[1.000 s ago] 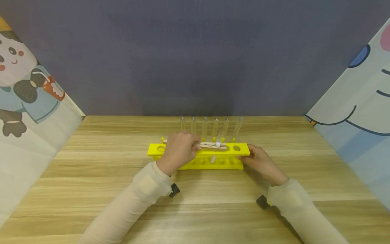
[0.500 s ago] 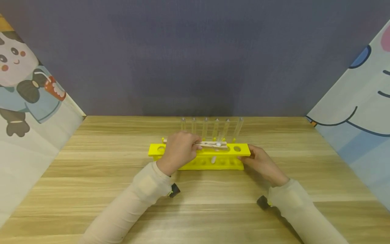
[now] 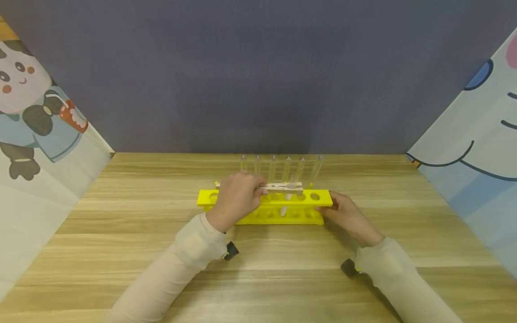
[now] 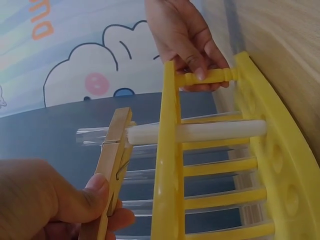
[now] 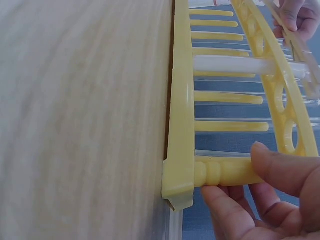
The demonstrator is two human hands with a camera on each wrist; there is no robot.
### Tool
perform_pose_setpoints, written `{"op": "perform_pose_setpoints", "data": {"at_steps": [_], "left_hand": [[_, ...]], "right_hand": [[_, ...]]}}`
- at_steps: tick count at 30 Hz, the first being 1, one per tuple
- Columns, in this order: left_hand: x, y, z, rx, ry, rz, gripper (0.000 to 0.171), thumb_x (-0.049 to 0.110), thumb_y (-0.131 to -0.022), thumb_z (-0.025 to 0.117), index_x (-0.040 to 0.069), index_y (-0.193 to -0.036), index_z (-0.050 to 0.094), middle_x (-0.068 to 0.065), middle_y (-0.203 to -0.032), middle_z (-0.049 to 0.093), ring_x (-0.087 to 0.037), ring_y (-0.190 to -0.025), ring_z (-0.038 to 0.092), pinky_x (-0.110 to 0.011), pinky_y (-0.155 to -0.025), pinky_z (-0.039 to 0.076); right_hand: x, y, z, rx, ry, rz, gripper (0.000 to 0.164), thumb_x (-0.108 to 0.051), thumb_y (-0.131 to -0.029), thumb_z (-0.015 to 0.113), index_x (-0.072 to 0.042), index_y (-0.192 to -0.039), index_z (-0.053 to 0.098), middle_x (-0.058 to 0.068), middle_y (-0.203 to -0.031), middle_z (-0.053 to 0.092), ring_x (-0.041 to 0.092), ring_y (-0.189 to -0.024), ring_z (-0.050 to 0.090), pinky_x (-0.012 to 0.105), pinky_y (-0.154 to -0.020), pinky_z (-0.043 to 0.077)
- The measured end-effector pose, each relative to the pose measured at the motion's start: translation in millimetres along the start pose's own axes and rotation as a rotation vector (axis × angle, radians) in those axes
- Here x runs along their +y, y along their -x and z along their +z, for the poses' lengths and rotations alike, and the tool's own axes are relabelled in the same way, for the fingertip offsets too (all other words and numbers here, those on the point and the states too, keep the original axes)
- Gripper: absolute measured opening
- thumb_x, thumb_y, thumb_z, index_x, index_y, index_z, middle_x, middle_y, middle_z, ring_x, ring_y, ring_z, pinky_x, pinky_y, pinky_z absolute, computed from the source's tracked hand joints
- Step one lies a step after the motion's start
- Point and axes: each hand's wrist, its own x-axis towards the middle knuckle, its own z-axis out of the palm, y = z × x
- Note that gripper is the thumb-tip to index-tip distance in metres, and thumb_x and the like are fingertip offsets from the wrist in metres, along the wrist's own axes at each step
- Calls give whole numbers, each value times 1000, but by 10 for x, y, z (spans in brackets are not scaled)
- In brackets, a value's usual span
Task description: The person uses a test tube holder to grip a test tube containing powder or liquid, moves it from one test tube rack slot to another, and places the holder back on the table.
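Note:
My left hand [image 3: 238, 195] pinches a wooden test tube clamp [image 4: 118, 125], which lies level above the rack. The clamp's far end sits around the upper part of a test tube [image 4: 222, 131] with white contents. That tube passes through a hole in the yellow test tube rack [image 3: 264, 202], its lower end at the rack's base. Its clear mouth sticks out above the clamp. At the rack's right end, my right hand [image 3: 349, 217] grips the side post [image 5: 232, 171] between thumb and fingers. Part of the clamp's handle is hidden by my left hand.
Several clear test tubes [image 3: 273, 165] stand upside down on the pegs [image 5: 230, 126] along the rack's rear. Behind the wooden table [image 3: 282, 278] rises a dark blue panel [image 3: 258, 80]. Cartoon-printed cloths [image 3: 464, 134] flank both sides.
The clamp has risen slightly along the tube, and more of the white contents shows below it. My right hand and the rack stay essentially in place.

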Motion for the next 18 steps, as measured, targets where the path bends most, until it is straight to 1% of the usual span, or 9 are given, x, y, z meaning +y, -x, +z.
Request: {"op": "perform_pose_setpoints", "data": {"at_steps": [1,2,4,6,9,13,18], "left_hand": [[4,2,-7,0,0,-3,5,16,-83,73,15,-77,72,4,-68,66,-10,-55,50,-21,-47,38],[6,4,-14,3,0,-4,2,16,-83,73,15,-83,74,3,-75,70,-12,-59,56,-22,-49,42],[6,8,-22,9,0,-5,8,16,-83,73,14,-90,75,1,-83,72,-14,-65,61,-25,-53,46],[4,10,-28,17,2,-2,10,16,-83,73,13,-92,75,1,-86,72,-16,-68,63,-26,-55,48],[1,12,-35,34,-2,4,12,16,-82,73,13,-93,75,1,-87,72,-16,-69,64,-26,-55,49],[6,8,-63,61,-5,16,11,16,-82,73,13,-93,75,0,-87,72,-16,-68,64,-25,-51,48],[11,-4,-107,90,3,24,11,15,-82,74,11,-93,75,-1,-88,73,-17,-70,65,-24,-50,47]], "right_hand": [[-3,1,-1,-4,0,2,36,-8,-92,58,5,-125,51,19,-122,56,29,-109,54,34,-91,46],[-7,3,0,-6,-5,7,36,-8,-92,58,4,-125,51,19,-122,56,29,-109,54,34,-91,46],[-17,7,1,-12,-7,16,37,-9,-92,58,3,-126,51,18,-124,55,29,-109,54,35,-91,45],[-24,6,2,-16,-10,18,37,-9,-92,57,3,-127,50,18,-124,55,29,-110,54,36,-92,45],[-30,3,5,-21,-14,11,38,-9,-92,57,4,-128,49,19,-125,55,29,-110,54,36,-92,45],[-14,-1,1,-23,-16,4,38,-8,-92,57,4,-128,49,19,-125,55,29,-109,54,34,-91,45],[7,-5,-4,-23,-15,15,37,-8,-92,57,3,-127,50,18,-125,55,29,-109,54,33,-90,46]]}}
